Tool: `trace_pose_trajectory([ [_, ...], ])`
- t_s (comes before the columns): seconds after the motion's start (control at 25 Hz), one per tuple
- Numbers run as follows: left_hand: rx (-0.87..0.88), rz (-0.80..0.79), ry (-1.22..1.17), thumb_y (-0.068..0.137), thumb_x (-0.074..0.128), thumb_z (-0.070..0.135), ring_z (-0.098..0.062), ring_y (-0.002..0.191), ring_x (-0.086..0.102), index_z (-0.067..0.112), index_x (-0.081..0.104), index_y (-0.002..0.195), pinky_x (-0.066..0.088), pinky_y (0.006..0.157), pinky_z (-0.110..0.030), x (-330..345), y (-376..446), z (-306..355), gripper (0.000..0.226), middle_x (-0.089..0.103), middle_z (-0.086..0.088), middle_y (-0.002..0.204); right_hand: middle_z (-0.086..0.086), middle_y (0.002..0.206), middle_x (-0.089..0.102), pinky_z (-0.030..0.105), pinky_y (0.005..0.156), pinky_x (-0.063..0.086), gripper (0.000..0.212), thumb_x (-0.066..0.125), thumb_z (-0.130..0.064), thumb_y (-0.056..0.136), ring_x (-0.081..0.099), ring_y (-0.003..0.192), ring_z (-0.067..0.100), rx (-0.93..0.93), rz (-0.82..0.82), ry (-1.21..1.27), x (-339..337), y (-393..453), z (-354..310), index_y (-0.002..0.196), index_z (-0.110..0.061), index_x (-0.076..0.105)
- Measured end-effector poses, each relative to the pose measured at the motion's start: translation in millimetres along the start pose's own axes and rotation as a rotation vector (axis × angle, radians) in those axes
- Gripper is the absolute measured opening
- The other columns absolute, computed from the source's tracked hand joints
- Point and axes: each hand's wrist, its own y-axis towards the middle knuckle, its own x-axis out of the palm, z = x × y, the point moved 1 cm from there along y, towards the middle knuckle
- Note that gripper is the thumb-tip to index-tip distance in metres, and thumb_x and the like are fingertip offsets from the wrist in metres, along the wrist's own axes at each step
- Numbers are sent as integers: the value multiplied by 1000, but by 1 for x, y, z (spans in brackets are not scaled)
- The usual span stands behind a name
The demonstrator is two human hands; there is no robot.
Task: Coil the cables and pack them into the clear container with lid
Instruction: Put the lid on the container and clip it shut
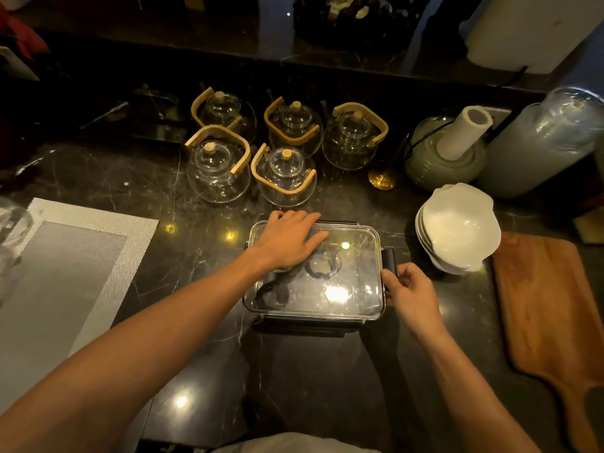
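The clear container (pixel 313 282) sat on the dark marble counter (pixel 183 197) in front of the person, its transparent lid (pixel 343 273) already on, with a dark coiled cable (pixel 322 266) dimly visible through it and perhaps another at the near left corner, though glare made that hard to tell. The right hand (pixel 410 295) was at the container's right edge, fingers curled about the dark side latch (pixel 389 261), apparently to snap it down. The left hand (pixel 289 238) lay flat on the lid's far left part, fingers straight, gripping nothing. If the lid sat crooked or a loop of cable lay across the rim, the latch would likely fail to catch. Pressing on one side only could tip the lid or slide the container on the polished stone. A hard shove might carry it right into the stacked white bowls (pixel 457 227) just beside, or farther back into the glass teapots (pixel 284 178).
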Motion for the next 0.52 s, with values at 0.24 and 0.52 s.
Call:
trace_pose_trajectory([
  [0.24,-7,44,46,101,28,62,-23,115,56,23,52,136,36,102,-47,7,-3,-1,58,62,-2,127,17,88,73,45,76,64,18,65,-19,99,75,86,32,115,-48,223,-3,-4,10,92,-2,63],
  [0.52,-58,94,73,98,27,66,-22,104,59,23,60,119,39,95,-46,10,0,2,58,68,-1,116,-1,83,76,39,74,63,12,66,-19,99,73,73,15,146,-15,346,2,-9,18,108,-13,65],
])
